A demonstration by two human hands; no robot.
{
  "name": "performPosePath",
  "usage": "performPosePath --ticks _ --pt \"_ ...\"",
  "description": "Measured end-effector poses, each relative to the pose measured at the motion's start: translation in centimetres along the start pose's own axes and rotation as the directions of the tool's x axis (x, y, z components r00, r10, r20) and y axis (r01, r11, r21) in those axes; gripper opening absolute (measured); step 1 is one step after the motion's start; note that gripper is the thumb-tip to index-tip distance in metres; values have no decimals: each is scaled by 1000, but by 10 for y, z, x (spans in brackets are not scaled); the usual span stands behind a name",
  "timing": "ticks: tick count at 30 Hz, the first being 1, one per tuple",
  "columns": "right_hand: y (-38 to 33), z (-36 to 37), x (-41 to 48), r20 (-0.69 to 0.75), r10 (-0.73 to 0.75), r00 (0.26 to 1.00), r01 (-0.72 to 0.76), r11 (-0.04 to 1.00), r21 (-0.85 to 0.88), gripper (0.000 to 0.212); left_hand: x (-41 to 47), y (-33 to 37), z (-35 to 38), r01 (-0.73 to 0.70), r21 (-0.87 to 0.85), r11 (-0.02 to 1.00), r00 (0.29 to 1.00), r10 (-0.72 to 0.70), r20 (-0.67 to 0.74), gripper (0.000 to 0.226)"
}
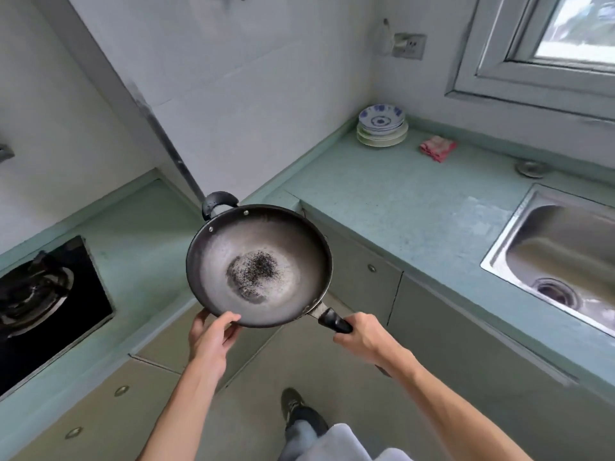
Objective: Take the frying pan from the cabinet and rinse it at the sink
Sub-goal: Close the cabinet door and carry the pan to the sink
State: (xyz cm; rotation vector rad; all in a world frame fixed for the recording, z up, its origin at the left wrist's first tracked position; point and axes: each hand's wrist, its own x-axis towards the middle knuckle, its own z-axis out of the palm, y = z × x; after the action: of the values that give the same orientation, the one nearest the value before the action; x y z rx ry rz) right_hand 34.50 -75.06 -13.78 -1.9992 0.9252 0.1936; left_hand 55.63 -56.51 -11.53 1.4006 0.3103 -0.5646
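Dark round metal frying pan point(259, 266), grey-worn inside with a black speckled patch at the centre, held level in the air over the corner of the pale green speckled stone countertop point(409, 207), clear of any surface. Long black handle point(334, 322) clenched in the right hand point(361, 337); near rim pinched by the left hand point(211, 337), thumb over the lip, fingers beneath. Small black loop handle point(218, 201) on the far side, free.

Progress, judged from the layout: pan already out of the cabinet, so fetching done. Rinsing not begun; inside of the pan looks dry, with no water visible.

To the right of the pan, well apart: rectangular stainless steel sink point(562, 261), sunk in the counter, basin bare, round drain point(554, 291) open. No tap visible, only a round metal fitting point(531, 168) on the counter behind the sink. Left to do: carry the pan rightward across to the basin, find water, rinse.

Beyond the pan to the right, against the wall: stack of white plates and blue-patterned bowls point(382, 126), folded pink cloth point(437, 148) beside it. Left of the pan: black glass gas hob point(43, 304). Below the pan: beige cabinet doors point(359, 277) with round metal knobs, shut.

Writing: none legible on pan, sink or wall socket point(409, 45); faint marks on the sink rim too small to read.
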Motion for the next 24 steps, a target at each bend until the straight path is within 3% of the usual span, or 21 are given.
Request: performPosePath --ticks 11,17,24 --pt "112 -87 -95 -296 197 935 -137 968 212 30 -77 -48 155 -26 169 985 945 -31 325 54" --pt "167 -115 -135 -377 351 857 -201 901 384 27 -106 -85 244 -53 313 948 859 -117 499 42" --pt "233 -146 -160 -406 550 730 -281 783 555 25 -136 -145 347 -41 439 898 752 -261 605 56"
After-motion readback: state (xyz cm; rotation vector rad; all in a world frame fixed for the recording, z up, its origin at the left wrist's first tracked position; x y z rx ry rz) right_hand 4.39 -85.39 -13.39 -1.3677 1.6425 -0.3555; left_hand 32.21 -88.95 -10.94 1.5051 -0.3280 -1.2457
